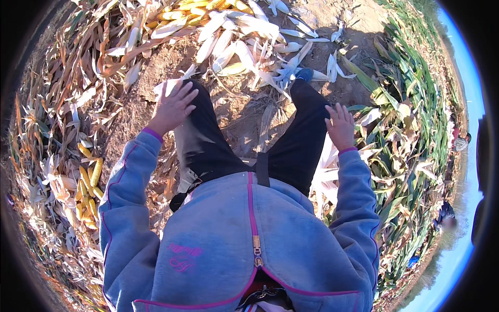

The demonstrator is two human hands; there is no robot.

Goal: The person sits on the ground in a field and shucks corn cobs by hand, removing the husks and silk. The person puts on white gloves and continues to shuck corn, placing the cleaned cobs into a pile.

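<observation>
My left hand (174, 108) rests on or just above my left knee, its fingers apart and nothing in it. At my right knee is my right hand (340, 125), also empty, with the fingers a little spread. Between and beyond my feet lie pale dry corn husks (241, 50). Husked yellow corn cobs (191, 11) form a pile at the top of the view. More yellow corn cobs (87, 183) lie among husks to my left.
Brown dry corn stalks and leaves (78, 85) cover the ground on the left. Greener corn stalks (421, 101) are heaped on the right. Bare soil (249, 121) shows between my legs. Two people (460, 143) (445, 216) are far off at the right.
</observation>
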